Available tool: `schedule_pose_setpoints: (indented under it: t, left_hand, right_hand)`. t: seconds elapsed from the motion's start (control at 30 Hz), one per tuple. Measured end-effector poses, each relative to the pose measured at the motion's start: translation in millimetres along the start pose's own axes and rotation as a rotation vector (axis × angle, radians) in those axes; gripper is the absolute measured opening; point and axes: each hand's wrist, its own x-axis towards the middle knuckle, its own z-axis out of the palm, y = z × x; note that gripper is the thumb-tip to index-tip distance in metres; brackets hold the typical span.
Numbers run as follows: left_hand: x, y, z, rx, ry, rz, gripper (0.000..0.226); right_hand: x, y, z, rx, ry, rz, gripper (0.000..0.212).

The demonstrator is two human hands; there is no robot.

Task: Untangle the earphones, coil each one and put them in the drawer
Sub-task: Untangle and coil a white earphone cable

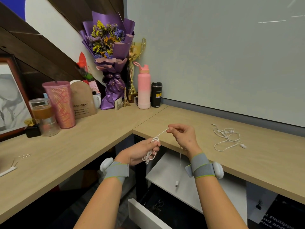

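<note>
We hold one white earphone [154, 141] above the near desk edge; our left hand [140, 152] grips the wound loops so they cannot spring apart; our right hand [182, 135], just right of it, pinches the free length taut, ready, we judge, for another turn; the plug [176, 183] dangles over the open drawer [143, 214], kept below for the drop; the second earphone [228, 138] lies loosely tangled on the desk [267, 164], farther right, well apart.

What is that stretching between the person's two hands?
Head view: a white earphone cord, from the bundle in the left hand to the pinching right hand.
</note>
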Motion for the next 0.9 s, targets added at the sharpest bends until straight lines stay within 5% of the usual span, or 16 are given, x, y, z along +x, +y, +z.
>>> schedule_pose_setpoints:
  t: [0.17, 0.3, 0.53, 0.9]
  left_hand:
    - [14.8, -3.5, 6.9, -0.307, 0.366, -0.030, 0.026]
    - [28.9, -0.8, 15.5, -0.587, 0.510, -0.023, 0.033]
    - [26.2, -2.8, 14.8, -0.730, 0.550, -0.076, 0.039]
    - [20.5, -10.4, 12.9, -0.373, 0.460, -0.174, 0.026]
  right_hand:
    - [-9.5, 1.7, 7.0, 0.013, -0.047, 0.036, 0.015]
    - [-20.0, 6.8, 21.8, -0.265, -0.186, 0.032, 0.007]
    - [-29.6, 17.5, 29.7, -0.656, -0.309, -0.021, 0.027]
    - [-38.7, 31.0, 30.2, -0.641, -0.300, -0.002, 0.016]
